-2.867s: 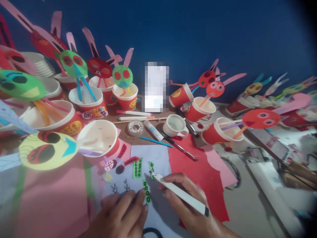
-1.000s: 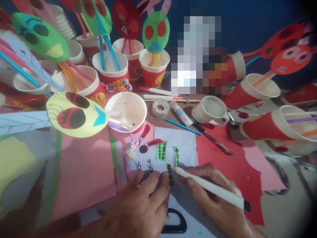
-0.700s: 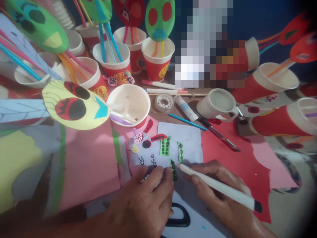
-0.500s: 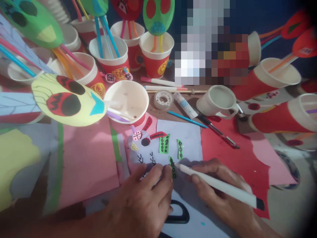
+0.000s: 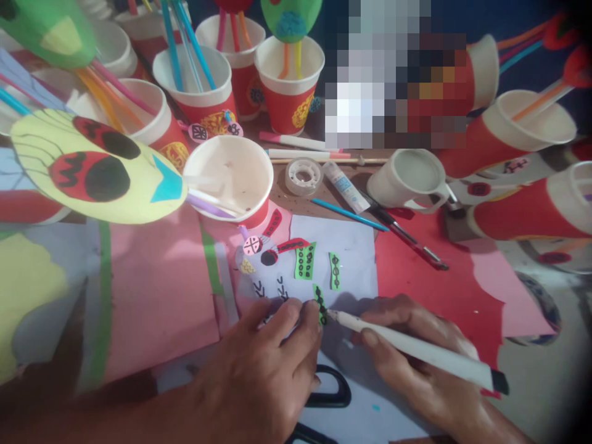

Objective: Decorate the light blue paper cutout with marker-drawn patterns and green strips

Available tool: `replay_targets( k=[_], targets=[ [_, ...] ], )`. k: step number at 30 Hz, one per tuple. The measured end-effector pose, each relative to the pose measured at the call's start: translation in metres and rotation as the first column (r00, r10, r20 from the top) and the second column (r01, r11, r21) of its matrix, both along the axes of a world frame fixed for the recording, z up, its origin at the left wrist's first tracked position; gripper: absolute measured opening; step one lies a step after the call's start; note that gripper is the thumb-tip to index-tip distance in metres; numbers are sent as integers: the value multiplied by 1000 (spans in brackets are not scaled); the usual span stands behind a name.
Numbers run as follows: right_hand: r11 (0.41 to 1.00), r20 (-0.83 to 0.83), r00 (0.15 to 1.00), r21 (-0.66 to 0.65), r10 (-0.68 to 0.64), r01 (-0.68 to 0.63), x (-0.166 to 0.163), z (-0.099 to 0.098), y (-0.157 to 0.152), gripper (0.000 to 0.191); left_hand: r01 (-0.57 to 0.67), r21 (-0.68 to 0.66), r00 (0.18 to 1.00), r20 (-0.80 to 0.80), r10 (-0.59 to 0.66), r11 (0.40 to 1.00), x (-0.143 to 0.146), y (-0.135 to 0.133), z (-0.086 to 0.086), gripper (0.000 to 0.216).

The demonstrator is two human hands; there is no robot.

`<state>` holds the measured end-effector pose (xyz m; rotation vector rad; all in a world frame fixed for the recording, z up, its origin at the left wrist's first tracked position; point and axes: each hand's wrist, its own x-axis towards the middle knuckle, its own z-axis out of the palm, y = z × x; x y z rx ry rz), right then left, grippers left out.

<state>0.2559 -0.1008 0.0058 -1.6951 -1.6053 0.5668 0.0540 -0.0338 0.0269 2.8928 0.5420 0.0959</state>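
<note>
A small green paper strip [image 5: 319, 300] with black dots and rings lies on pale blue paper [image 5: 356, 246]. My left hand [image 5: 272, 364] rests beside it, fingers bent and close together, the fingertips holding the strip down at its left edge. In my right hand [image 5: 411, 345] is a white marker [image 5: 416, 345] with a black end, its tip at the strip's lower part. Two more green pieces, a wider one [image 5: 305, 262] and a narrow one [image 5: 335, 271], lie above. Black-handled scissors [image 5: 340, 387] are partly hidden under my left hand.
Behind the paper stand a white-and-red paper cup [image 5: 231, 179], a tape roll [image 5: 304, 177], a glue stick [image 5: 345, 187], a black pen [image 5: 411, 237], a blue straw [image 5: 349, 214] and a white mug [image 5: 407, 179]. A yellow paper face [image 5: 139, 154] leans at left. Red paper [image 5: 435, 277] lies right.
The marker tip has moved down along the green strip, and more of its rings look filled in black. My left hand holds about the same place; the view has shifted slightly.
</note>
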Motion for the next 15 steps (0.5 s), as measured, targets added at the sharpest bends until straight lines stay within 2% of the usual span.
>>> replay_targets(
  k=[5,15],
  targets=[
    [998,-10,998,-23,62,-62,2,1,-1,5,2,14,1000,9,-2,1000,0,1,0,33],
    [997,-17,997,-17,74,-74,2,5,0,9,-4,-1,1000,8,4,1000,1,-1,0,33]
  ],
)
